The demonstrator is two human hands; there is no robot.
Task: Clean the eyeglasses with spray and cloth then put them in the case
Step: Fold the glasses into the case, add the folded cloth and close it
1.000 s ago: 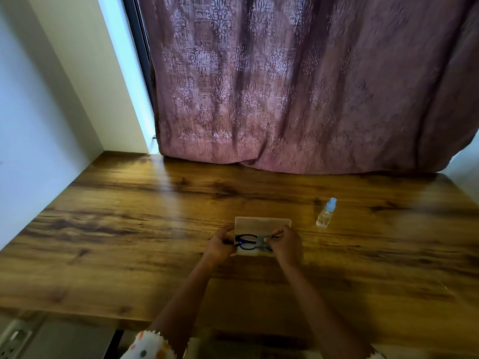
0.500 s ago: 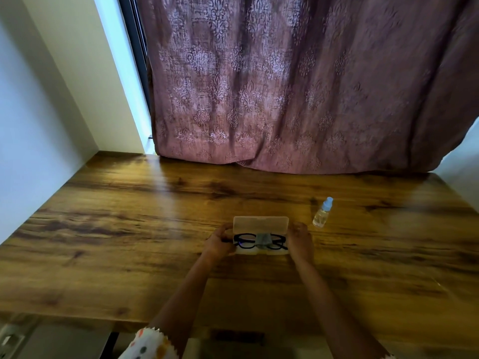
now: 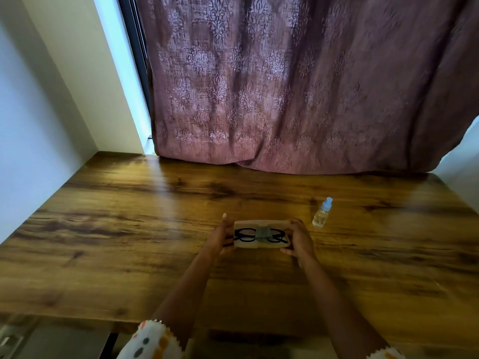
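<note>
Wall (image 3: 39, 125): white, running along the left edge of my desk (image 3: 116, 242), which is dark wood grain with a sheen.
Sleeve (image 3: 150, 343): white with orange and grey spots, down past the near edge on my left arm.
Left hand (image 3: 219, 237): wrapped round the left end of the case (image 3: 259, 224), one finger poking up behind it.
Case: tan and open, about the middle of the desk, held between my two hands. I can't tell if it's lifted or resting.
Eyeglasses (image 3: 245, 235): black frames, lying in the case, lenses side by side.
Cloth (image 3: 263, 233): small grey piece, right over the bridge of the glasses.
Right hand (image 3: 298, 240): gripping the right end of the case, fingers curled under and thumb on the near side.
Spray bottle (image 3: 321, 215): clear with a pale blue cap, upright, near my right hand toward the far edge.
Curtain (image 3: 285, 86): mauve damask, hanging along the far edge.
</note>
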